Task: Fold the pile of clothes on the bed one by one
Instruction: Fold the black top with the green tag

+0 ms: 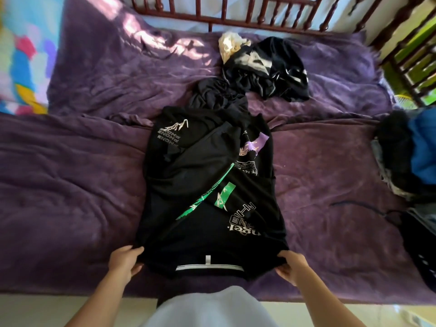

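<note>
On purple bed point(70, 185), left hand point(125, 260), right hand point(291, 265), pinching black shirt point(207, 185) corners

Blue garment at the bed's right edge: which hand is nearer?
Right. Right hand grips the black shirt at its near corner on the blue garment side; left hand grips the opposite corner, farther off.

The shirt point(188, 180) held by the left hand point(125, 260) and right hand point(292, 267) was black, with a white band between the two grips and green streaks, white lettering and a lilac patch beyond them. The blanket point(70, 185) under the grips was deep purple; the pile point(271, 69) far beyond was black, white-marked, with cream.
</note>
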Motion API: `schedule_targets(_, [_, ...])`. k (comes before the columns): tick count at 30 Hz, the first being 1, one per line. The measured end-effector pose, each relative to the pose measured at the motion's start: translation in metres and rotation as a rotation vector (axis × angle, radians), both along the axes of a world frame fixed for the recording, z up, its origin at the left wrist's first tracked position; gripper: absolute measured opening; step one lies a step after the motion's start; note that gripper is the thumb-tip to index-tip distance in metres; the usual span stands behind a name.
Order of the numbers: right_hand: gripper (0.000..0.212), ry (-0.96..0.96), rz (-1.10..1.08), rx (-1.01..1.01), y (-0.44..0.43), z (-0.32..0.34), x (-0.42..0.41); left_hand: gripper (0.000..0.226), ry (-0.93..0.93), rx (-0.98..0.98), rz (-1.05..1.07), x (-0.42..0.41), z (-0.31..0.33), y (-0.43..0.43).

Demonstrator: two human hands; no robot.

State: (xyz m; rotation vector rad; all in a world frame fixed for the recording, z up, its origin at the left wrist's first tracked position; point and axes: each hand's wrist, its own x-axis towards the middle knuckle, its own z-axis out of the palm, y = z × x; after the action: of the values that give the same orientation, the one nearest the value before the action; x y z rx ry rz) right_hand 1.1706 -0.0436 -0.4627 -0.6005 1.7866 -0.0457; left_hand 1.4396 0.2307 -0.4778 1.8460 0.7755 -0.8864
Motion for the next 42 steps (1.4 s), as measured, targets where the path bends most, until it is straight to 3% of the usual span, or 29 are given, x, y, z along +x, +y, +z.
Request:
schedule_targets(2, [0.012, -0.028, -0.023, -0.007, -0.010, 0.010, 0.002, 0.033, 0.005, -0.012, 0.044, 0.008, 0.010, -0.002])
schedule_targets(5, [0.018, -0.168, -0.137, -0.059, -0.044, 0.030, 0.023, 0.005, -0.008, -0.104, 0.177, 0.037, 0.037, -0.022])
schedule_targets(8, [0.024, -0.379, -0.252, -0.129, -0.086, 0.056, 0.065, 0.010, -0.115, -0.428, 0.374, 0.074, 0.075, -0.068])
schedule_targets(10, [0.020, -0.518, -0.281, -0.182, -0.104, 0.067, 0.088, 0.024, -0.229, -0.680, 0.282, 0.091, 0.097, -0.096])
schedule_targets(11, [0.029, -0.556, -0.253, -0.191, -0.108, 0.068, 0.096, 0.035, -0.257, -0.737, 0.195, 0.094, 0.100, -0.105])
schedule_targets(13, [0.057, -0.505, -0.121, -0.152, -0.108, 0.060, 0.103, 0.054, -0.267, -0.653, 0.019, 0.089, 0.093, -0.113])
schedule_targets(14, [0.060, -0.421, -0.017, -0.154, -0.103, 0.051, 0.103, 0.060, -0.279, -0.553, -0.063, 0.082, 0.083, -0.111])
schedule_targets(19, [0.023, -0.108, 0.205, -0.130, -0.073, 0.007, 0.094, 0.069, -0.221, -0.101, -0.281, 0.057, 0.021, -0.085])
schedule_targets(21, [0.030, -0.053, 0.253, -0.112, -0.069, -0.004, 0.092, 0.066, -0.206, -0.028, -0.286, 0.060, 0.012, -0.083])
schedule_targets(24, [0.046, -0.037, 0.150, -0.093, -0.075, -0.015, 0.101, 0.060, -0.268, 0.070, -0.317, 0.076, 0.005, -0.089])
schedule_targets(28, [0.047, -0.009, 0.047, -0.158, -0.098, -0.027, 0.118, 0.058, -0.329, 0.097, -0.340, 0.110, -0.005, -0.109])
schedule_targets(35, [0.039, -0.133, -0.332, 0.067, -0.110, -0.047, 0.123, 0.039, -0.188, 0.077, -0.328, 0.131, -0.029, -0.138])
schedule_targets(40, [0.005, -0.142, -0.325, 0.070, -0.110, -0.041, 0.117, 0.008, -0.080, -0.028, -0.116, 0.124, -0.032, -0.126])
schedule_targets(42, [0.008, -0.156, -0.340, 0.053, -0.108, -0.034, 0.114, 0.013, -0.066, -0.100, 0.002, 0.118, -0.026, -0.118])
